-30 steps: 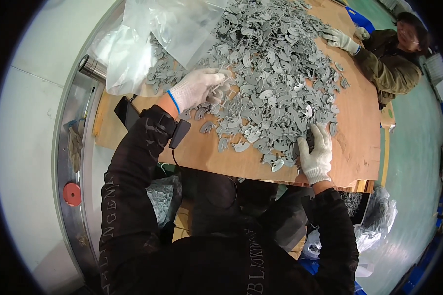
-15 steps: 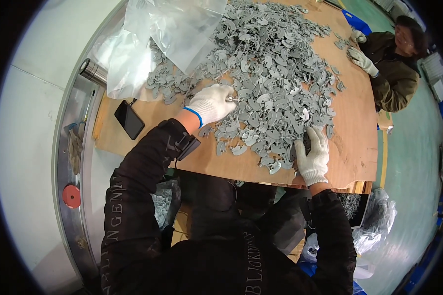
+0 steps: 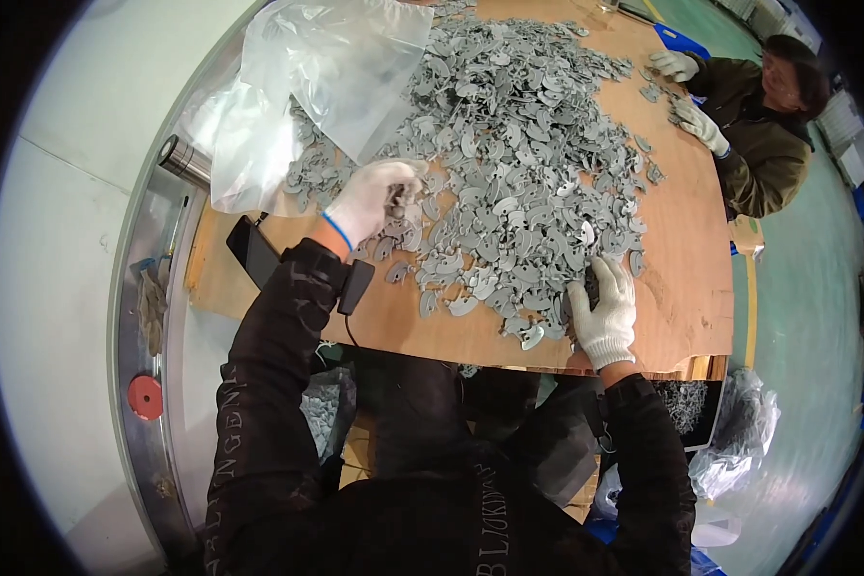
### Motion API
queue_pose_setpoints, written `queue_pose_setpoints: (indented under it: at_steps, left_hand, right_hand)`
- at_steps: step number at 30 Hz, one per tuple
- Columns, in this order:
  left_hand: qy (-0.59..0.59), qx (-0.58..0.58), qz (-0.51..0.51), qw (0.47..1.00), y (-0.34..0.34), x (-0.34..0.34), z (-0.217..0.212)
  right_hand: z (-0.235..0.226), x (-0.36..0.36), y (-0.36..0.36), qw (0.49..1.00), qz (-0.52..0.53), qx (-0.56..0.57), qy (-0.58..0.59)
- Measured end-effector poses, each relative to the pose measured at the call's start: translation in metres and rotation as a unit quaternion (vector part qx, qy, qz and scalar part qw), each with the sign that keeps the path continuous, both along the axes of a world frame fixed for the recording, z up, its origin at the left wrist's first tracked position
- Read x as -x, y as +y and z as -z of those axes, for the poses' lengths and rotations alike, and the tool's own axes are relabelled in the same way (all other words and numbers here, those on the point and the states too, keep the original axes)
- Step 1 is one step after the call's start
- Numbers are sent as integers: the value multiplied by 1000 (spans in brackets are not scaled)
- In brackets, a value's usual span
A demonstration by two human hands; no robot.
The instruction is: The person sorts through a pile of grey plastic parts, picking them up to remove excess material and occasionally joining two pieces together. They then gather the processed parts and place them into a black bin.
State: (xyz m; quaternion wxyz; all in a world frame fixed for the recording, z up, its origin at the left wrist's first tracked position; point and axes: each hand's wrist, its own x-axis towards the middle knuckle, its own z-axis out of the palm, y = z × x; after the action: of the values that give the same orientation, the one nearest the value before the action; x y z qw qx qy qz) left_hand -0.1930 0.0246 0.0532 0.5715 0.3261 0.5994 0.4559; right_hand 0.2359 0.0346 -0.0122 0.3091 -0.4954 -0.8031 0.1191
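Observation:
A wide heap of small curved grey parts (image 3: 518, 182) covers the middle of the wooden table (image 3: 686, 288). My left hand (image 3: 370, 200), in a white knitted glove with a blue cuff, hovers by the heap's left edge. Its fingers are curled inward around a dark patch; whether this is a part or stained glove I cannot tell. My right hand (image 3: 605, 312), gloved in white too, rests at the heap's near right edge, thumb and fingers apart. Something dark shows between them. Loose grey parts lie on the wood below my left hand.
Clear plastic bags (image 3: 341, 72) cover the heap's far left. A phone (image 3: 252, 252) and a metal flask (image 3: 184, 159) are at the left. Across the table, a co-worker's gloved hands (image 3: 699, 125) are near a few parts. A red disc (image 3: 145, 397) lies on the left ledge.
My left hand has drawn back leftward from the heap, where it was pinching a small light part. The right hand has barely moved. One of the co-worker's hands has shifted left.

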Motion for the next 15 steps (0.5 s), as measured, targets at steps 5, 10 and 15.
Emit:
queue_pose_setpoints:
  at_steps: [5, 10, 15]
  left_hand:
    - [-245, -45, -62, 966, -39, 12, -8]
    - [-195, -51, -202, 958, -76, 49, -13]
    - [-183, -62, -262, 946, -95, 82, 1]
  right_hand:
    - [-2, 1, -2, 1000, 6, 3, -14]
    - [0, 3, -2, 1000, 8, 19, 4]
    - [2, -1, -1, 1000, 10, 7, -23]
